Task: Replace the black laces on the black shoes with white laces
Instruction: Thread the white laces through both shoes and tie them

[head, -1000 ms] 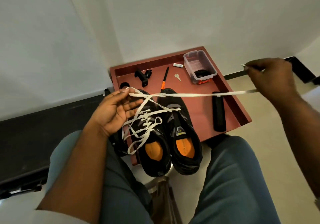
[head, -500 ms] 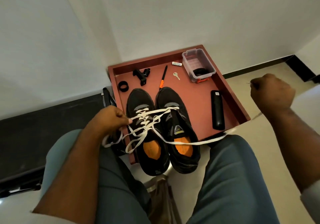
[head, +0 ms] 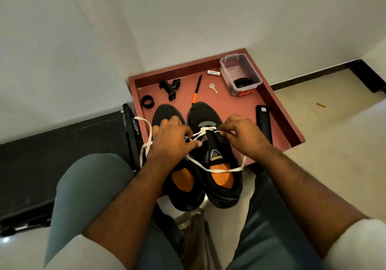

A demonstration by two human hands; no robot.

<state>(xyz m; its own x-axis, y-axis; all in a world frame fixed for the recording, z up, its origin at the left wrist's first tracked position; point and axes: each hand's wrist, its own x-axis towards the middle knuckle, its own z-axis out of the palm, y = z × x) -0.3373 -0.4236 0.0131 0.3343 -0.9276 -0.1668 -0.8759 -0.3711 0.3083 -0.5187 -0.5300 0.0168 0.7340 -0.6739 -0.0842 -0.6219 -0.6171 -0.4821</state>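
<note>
The left hand (head: 171,142) lies over the laced front of the left black shoe (head: 183,177), its fingers curled and its thumb and forefinger pinching the white lace (head: 213,170) where the strands cross between the two shoes. The right hand (head: 243,137) hovers over the right black shoe (head: 217,165), fingers bent, its fingertips pinching another stretch of the same lace just near of the toe. Both forearms reach in from the near edge, converging on the shoes, with pale sleeves pushed up at the elbows and the knees to either side. From the left hand one loose end of the lace loops out over the left rim of the red tray (head: 288,127); another stretch runs from under that hand across the orange insole of the right shoe and curves up toward the right wrist. The shoes stand side by side, toes far, heels overhanging the tray's near edge. On the tray's far part lie a black ring (head: 147,101), a black clamp (head: 170,88), an orange-and-black pen (head: 196,90), a key (head: 213,87), a small white tube (head: 213,73) and a clear plastic box (head: 240,74); a black remote (head: 264,123) lies at the right, just beside the right hand.
</note>
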